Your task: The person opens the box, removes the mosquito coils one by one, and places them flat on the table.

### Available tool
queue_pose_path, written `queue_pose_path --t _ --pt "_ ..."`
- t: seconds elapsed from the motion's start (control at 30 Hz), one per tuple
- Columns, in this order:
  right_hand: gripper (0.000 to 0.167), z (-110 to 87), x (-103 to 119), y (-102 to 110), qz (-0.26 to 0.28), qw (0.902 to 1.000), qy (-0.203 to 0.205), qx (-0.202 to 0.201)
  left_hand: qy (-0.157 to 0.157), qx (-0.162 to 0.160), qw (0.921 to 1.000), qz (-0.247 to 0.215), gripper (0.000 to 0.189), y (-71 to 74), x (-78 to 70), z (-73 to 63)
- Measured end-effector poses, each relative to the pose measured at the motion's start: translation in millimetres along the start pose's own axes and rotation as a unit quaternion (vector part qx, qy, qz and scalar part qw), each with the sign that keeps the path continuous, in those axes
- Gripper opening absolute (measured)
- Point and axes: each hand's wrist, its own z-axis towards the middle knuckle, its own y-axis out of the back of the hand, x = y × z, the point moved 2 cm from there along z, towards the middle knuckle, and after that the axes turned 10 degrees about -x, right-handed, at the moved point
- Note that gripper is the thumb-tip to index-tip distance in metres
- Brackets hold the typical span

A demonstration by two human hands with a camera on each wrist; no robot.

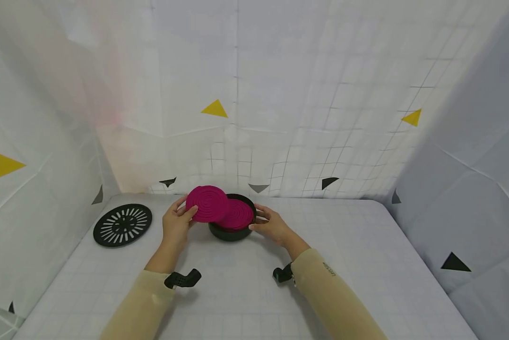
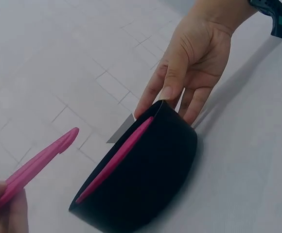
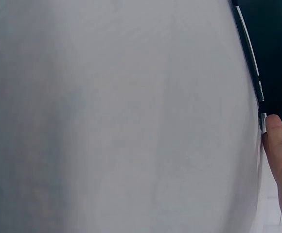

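Note:
In the head view, my left hand (image 1: 176, 227) pinches a thin magenta coaster (image 1: 207, 204) with concentric ridges, thumb on its face. The coaster is raised at the left of a round black holder (image 1: 233, 235) and overlaps its rim. Inside the holder lies another magenta coaster (image 1: 239, 215); whether more lie beneath is hidden. My right hand (image 1: 275, 230) grips the holder's right side. From the left wrist, the thumb of that right hand (image 2: 192, 63) shows at the rim, and the held coaster (image 2: 39, 165) appears edge-on, apart from the holder.
A black round slotted disc (image 1: 122, 225) lies flat on the white table (image 1: 245, 293), left of my left hand. White sheets (image 1: 280, 94) with yellow and dark triangles stand behind the table and at both sides.

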Motion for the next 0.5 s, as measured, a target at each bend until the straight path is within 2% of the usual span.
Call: queue_pose_path --t 0.23,0.5 --pt "0.081 0.7 0 0 0.005 1.0 0.001 -0.001 0.013 -0.022 0.9996 -0.012 0.062 19.6 0.2 2.5" --pt "0.081 0.2 -1 -1 0.001 1.0 0.001 -0.003 0.035 -0.04 0.9984 -0.018 0.064 34.3 -0.7 6.3"
